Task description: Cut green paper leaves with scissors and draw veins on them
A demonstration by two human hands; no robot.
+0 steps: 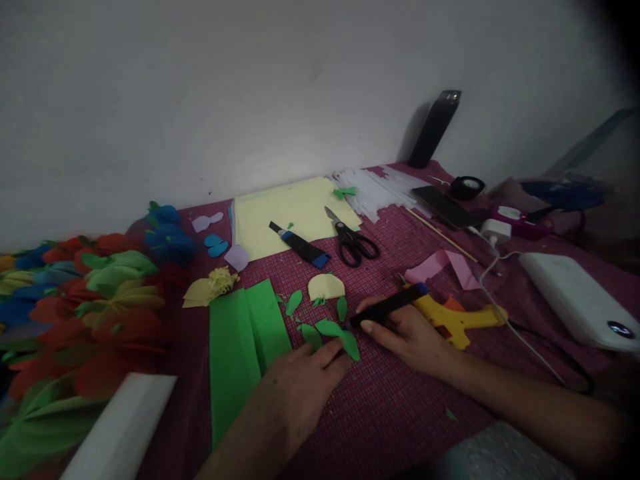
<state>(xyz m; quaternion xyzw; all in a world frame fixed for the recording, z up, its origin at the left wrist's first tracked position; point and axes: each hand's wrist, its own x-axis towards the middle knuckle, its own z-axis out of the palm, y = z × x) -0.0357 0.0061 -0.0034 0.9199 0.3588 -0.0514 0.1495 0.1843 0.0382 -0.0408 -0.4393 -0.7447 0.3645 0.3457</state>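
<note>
Left hand (307, 387): It is low over the cloth (390, 407), with bent fingers at the green leaf (330, 327). I can't tell if they pinch it or just press it. Maybe they are there so the leaf won't slide.
Green leaf: It is right in the middle, between the two hands, just where both can reach.
Right hand (410, 333): Thumb and fingers are closed around a black cutter (390, 305). The blue end points away from the leaf and the other end is near it, so I think that is the working end.
Little leaves (294, 302): They lie loose past the fingers, near a cream half-round paper (327, 286), perhaps so they are easy to grab.
Green paper (233, 360): It lies flat, partly behind the left arm, maybe kept close by.
Scissors (353, 243): They rest partly on the pale yellow sheets (280, 213), near another cutter (303, 248). No hand is on them.
Yellow glue gun (460, 323): It lies on its side by the right hand, likely there for a quick reach.
Paper flowers (125, 313): They are piled far left, perhaps so they don't get squashed.
</note>
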